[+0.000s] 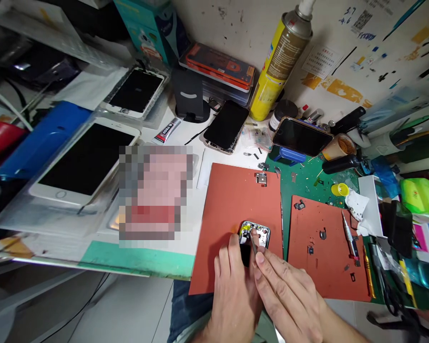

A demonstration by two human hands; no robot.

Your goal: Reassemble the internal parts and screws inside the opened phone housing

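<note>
Cool, fairly bright light falls across the white counter (189,200), while the area beneath it is dim. Pale glare streaks the clear plastic sleeve (17,216), and highlights shine on the spray can (282,57). The outer edges look stretched and softer than the middle. Coarse pixelation masks one patch; the opened phone's (263,231) small details are hard to resolve.

Screwdriver (350,237) on the right-hand mat (327,276); spray can (280,62) behind both mats.
</note>
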